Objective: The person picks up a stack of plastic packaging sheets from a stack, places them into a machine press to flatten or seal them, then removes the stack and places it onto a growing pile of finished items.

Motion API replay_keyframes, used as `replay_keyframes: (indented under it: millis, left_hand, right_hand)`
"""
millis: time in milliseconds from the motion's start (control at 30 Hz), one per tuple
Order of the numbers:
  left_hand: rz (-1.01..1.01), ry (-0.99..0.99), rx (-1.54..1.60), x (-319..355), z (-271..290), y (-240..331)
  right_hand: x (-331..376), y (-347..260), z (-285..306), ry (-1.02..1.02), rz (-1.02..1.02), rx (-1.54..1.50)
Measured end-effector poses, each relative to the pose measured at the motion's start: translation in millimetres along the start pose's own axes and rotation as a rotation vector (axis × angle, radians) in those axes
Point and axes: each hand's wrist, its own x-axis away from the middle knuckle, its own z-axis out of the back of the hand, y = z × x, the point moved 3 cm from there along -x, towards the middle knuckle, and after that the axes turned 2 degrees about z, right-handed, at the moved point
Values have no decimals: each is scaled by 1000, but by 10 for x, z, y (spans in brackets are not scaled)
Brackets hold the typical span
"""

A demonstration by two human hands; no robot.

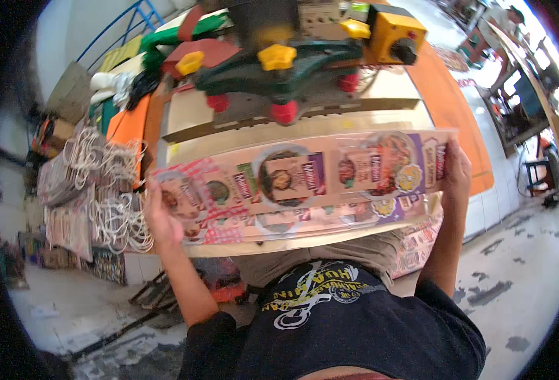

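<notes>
A long, glossy pink printed sheet (327, 174) with pictures of food spans the space between my hands, slightly tilted with its right end farther away. My left hand (164, 215) grips its left end, fingers behind the edge. At the right end my right hand (455, 170) is closed on the sheet's edge. Beneath it a similar printed sheet (292, 221) shows along the near side of the pale board (247, 246). Just beyond stands a dark green machine head (279, 73) with yellow star knobs and red feet; it is apart from both hands.
A yellow control box (396, 35) with a black knob stands at the far right of the machine. Stacked printed sheets with white cords (111, 190) lie at the left. The orange tabletop (460, 126) extends right. Another person (498, 31) is at the far right.
</notes>
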Motion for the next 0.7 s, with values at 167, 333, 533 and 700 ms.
replay_keyframes:
  millis: [167,333,533,700]
  left_hand:
    - [-96,-17,-15,-28,-200,-49]
    - [-78,-38,122,53,-374,60]
    - [-77,-25,106,48,-258,-16]
    - [-12,-50,220,38,-347,29]
  right_hand:
    - [-109,34,-29,14,16,-21]
    - [-214,222,64,-34,-4,-37]
    - [-188,193,-50,54,-67,-53]
    - [-278,288,-46,58,-49,-103]
